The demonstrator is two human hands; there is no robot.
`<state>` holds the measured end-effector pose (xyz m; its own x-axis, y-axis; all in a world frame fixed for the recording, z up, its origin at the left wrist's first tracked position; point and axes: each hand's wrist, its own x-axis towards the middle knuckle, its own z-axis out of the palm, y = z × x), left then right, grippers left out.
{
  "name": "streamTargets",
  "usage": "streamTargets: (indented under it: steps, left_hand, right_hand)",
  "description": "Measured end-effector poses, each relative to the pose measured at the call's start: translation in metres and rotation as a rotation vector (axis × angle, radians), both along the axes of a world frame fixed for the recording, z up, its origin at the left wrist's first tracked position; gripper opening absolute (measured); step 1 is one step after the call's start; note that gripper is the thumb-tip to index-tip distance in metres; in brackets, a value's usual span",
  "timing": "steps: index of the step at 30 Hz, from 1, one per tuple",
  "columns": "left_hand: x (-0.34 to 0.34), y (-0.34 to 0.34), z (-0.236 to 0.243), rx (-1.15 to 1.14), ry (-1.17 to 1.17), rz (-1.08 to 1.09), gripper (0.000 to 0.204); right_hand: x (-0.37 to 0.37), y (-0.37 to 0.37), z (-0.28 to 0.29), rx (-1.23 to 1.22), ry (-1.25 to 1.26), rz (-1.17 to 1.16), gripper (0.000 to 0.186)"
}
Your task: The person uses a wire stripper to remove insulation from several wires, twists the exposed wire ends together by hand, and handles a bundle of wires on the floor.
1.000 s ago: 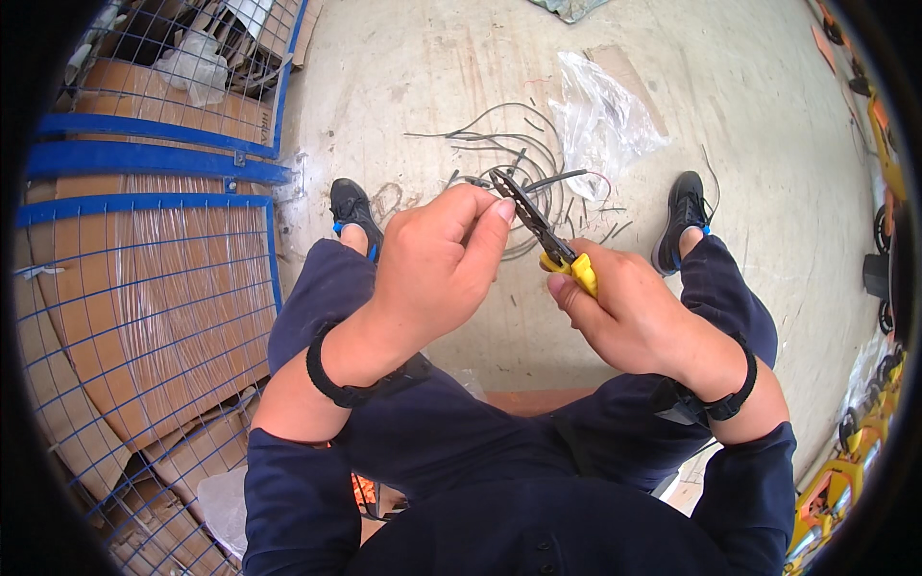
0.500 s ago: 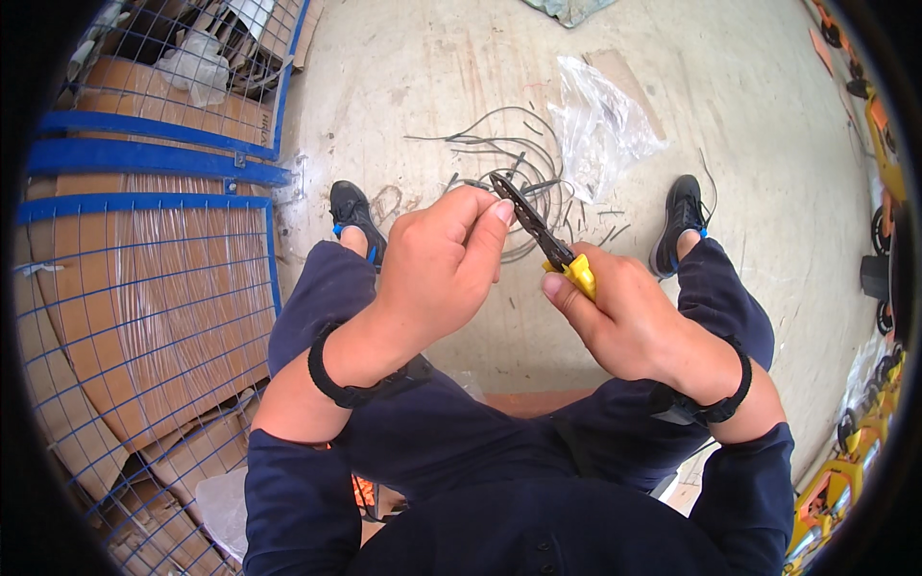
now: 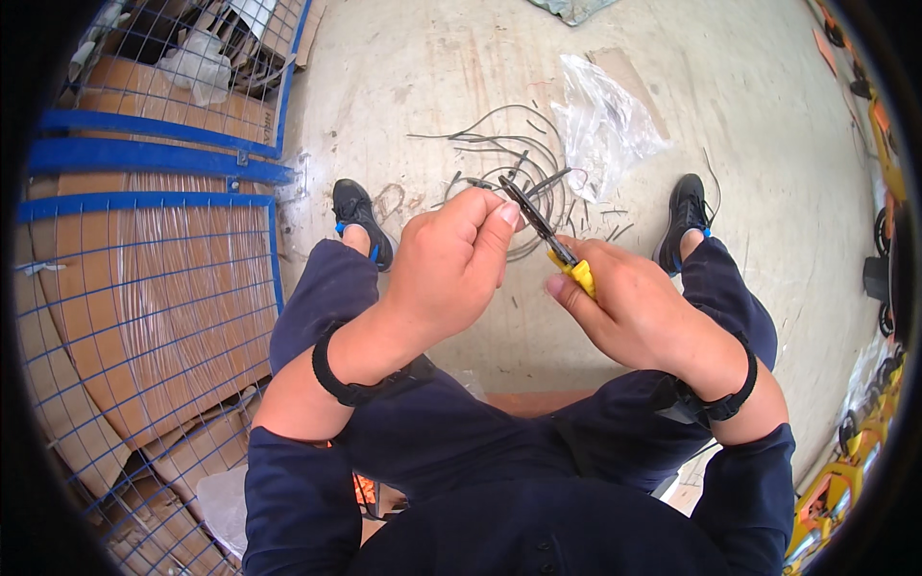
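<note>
My right hand [image 3: 615, 307] grips the yellow handles of black-jawed wire strippers [image 3: 535, 223], which slant up and left. Their jaws are beside the thumb of my left hand [image 3: 456, 259], whose fingers are pinched on something small that I cannot make out. Beyond both hands, a tangle of dark cables [image 3: 499, 134] and short cut pieces lies on the concrete floor [image 3: 403, 67]. A crumpled clear plastic bag [image 3: 605, 134] lies to the right of the cables, partly over a cardboard piece.
A blue wire-mesh cage [image 3: 154, 206] holding cardboard [image 3: 96, 326] runs along the left. My shoes [image 3: 687, 206] and bent legs frame the work area. Yellow wheeled items [image 3: 831, 490] line the right edge. A grey-green sheet [image 3: 567, 8] lies at the top edge.
My hands and the strippers have shifted slightly to the right, and the jaws now sit a little more edge-on. My grip on the handles stays the same.
</note>
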<state>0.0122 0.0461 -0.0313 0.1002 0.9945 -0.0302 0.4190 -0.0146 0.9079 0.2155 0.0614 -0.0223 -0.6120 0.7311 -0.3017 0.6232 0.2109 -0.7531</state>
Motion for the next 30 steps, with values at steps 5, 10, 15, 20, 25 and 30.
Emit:
streamTargets:
  steps: [5, 10, 15, 20, 25, 30]
  left_hand:
    - [0.003, -0.001, -0.003, 0.069, 0.074, -0.007, 0.024]
    - [0.003, 0.001, 0.002, -0.025, -0.037, 0.014, 0.024]
    - [-0.006, 0.007, 0.004, -0.091, -0.202, 0.096, 0.028]
    - [-0.015, 0.009, 0.017, -0.058, -0.173, 0.09, 0.024]
    - [-0.015, 0.007, 0.016, 0.121, -0.162, 0.019, 0.018]
    - [-0.024, 0.004, 0.015, 0.267, -0.044, -0.026, 0.014]
  right_hand:
    - [0.004, 0.002, -0.005, -0.08, -0.016, 0.032, 0.044]
    - [0.007, 0.009, -0.003, -0.285, 0.183, -0.061, 0.042]
    - [0.018, 0.017, -0.01, -0.19, 0.144, 0.032, 0.039]
    - [0.021, 0.025, -0.061, -0.289, -0.424, 0.278, 0.038]
    - [0.021, -0.006, -0.228, -0.309, -0.702, 0.119, 0.047]
    - [0.03, -0.05, -0.349, -0.126, -0.706, -0.181, 0.046]
